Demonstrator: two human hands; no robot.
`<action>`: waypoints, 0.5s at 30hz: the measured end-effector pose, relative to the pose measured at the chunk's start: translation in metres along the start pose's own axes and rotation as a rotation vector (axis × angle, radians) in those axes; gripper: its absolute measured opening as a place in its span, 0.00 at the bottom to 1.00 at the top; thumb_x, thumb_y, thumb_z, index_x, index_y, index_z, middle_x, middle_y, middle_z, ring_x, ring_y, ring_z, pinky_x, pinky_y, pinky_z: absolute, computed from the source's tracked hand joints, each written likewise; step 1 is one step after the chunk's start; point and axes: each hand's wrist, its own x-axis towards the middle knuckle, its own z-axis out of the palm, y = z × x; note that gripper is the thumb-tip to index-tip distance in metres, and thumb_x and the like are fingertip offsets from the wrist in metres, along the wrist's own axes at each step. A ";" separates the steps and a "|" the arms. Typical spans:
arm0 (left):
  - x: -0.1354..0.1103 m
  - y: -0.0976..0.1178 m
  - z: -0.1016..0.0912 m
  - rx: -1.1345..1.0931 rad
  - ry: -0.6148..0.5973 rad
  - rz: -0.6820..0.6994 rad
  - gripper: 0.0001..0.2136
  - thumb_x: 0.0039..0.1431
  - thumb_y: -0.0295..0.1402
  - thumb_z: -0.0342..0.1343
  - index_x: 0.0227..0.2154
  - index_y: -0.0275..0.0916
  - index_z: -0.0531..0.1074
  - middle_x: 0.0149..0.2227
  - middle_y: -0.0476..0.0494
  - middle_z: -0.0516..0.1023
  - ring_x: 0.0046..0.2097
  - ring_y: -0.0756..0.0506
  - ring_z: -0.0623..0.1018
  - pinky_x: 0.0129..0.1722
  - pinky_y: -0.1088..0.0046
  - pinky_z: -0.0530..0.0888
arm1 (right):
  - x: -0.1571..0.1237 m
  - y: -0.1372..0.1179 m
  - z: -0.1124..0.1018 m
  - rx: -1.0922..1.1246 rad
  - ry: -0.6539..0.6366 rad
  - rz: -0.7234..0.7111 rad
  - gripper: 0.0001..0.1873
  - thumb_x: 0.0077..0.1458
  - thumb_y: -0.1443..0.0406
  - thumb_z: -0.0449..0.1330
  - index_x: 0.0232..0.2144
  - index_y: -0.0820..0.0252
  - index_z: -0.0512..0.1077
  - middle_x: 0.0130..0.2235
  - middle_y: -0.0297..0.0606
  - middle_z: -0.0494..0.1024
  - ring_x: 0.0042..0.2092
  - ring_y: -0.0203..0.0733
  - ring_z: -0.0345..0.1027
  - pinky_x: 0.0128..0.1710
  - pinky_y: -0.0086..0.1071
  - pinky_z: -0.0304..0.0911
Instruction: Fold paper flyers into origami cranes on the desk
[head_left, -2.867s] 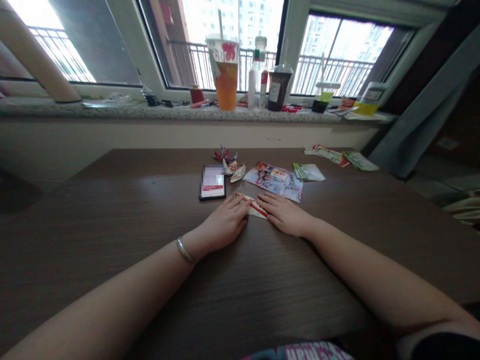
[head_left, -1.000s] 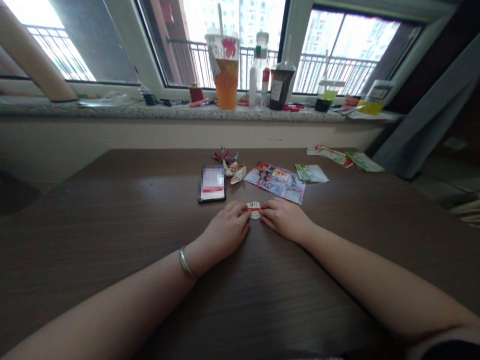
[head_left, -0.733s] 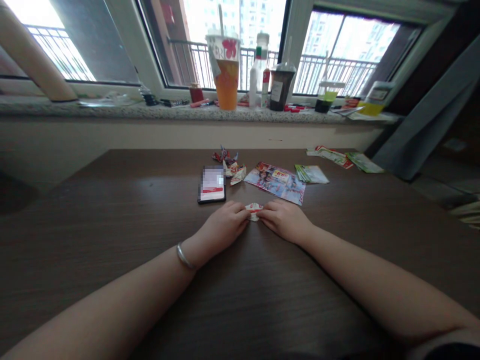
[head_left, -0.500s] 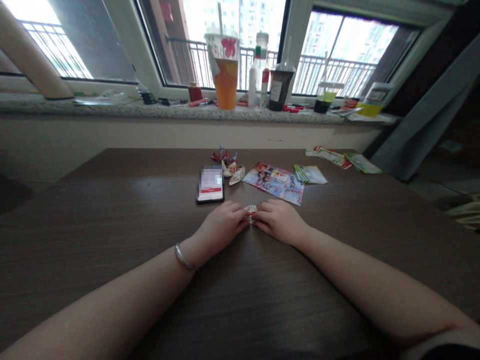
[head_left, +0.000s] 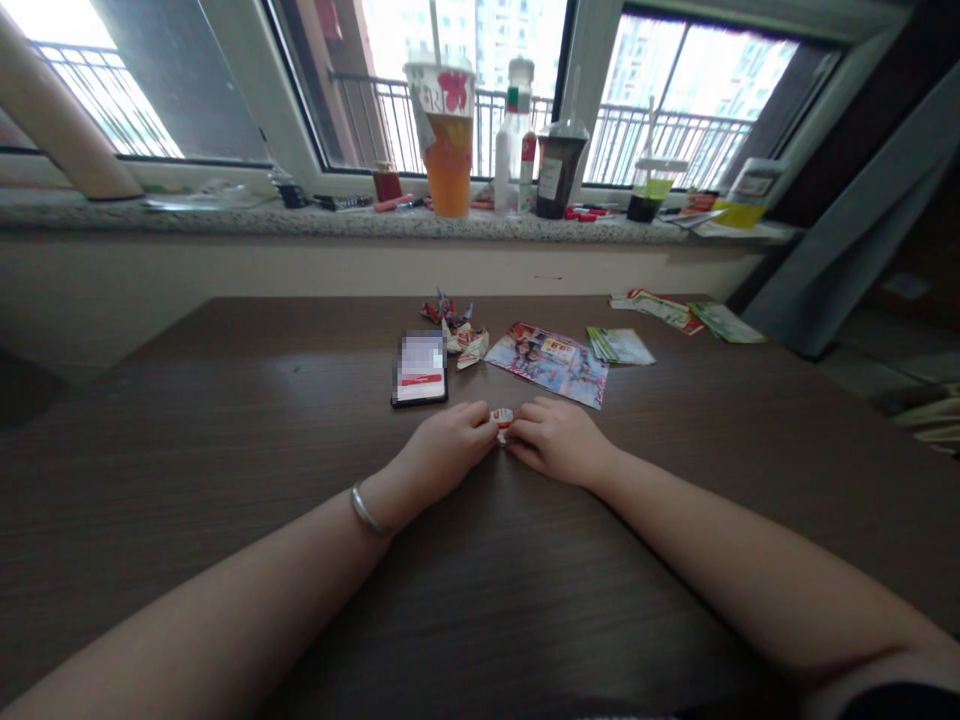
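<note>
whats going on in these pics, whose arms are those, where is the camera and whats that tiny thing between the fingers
There is no machine here. These are a person's own two bare arms, filmed by one camera worn on the head that looks forward and down. Every picture comes from that same camera.

The left hand, with a silver bangle on its wrist, and the right hand meet on a dark wooden table. Between their fingertips they pinch a small folded paper, white and red.

Just beyond the hands lie a phone, some folded paper figures, a colourful leaflet and a stack of green leaflets. On the windowsill stand drinks, the tallest an orange cup.
</note>
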 end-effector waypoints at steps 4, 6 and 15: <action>0.001 0.001 -0.001 0.012 0.018 0.015 0.06 0.64 0.28 0.49 0.36 0.35 0.71 0.33 0.43 0.72 0.35 0.45 0.71 0.35 0.69 0.69 | 0.002 0.001 -0.001 0.030 -0.005 0.022 0.14 0.63 0.61 0.52 0.40 0.60 0.75 0.38 0.42 0.76 0.40 0.43 0.66 0.40 0.34 0.59; 0.002 0.000 0.000 -0.012 0.020 0.001 0.05 0.64 0.28 0.50 0.36 0.35 0.71 0.33 0.43 0.72 0.35 0.45 0.71 0.36 0.69 0.70 | 0.003 0.001 -0.001 0.054 -0.003 0.047 0.13 0.63 0.61 0.52 0.39 0.60 0.75 0.38 0.41 0.76 0.40 0.42 0.66 0.40 0.33 0.59; 0.006 -0.006 0.007 -0.241 0.040 -0.138 0.08 0.64 0.35 0.52 0.31 0.36 0.71 0.33 0.43 0.73 0.38 0.44 0.71 0.38 0.68 0.69 | 0.008 0.005 0.008 0.247 0.012 0.193 0.06 0.58 0.66 0.57 0.31 0.60 0.73 0.32 0.38 0.74 0.37 0.40 0.66 0.38 0.31 0.58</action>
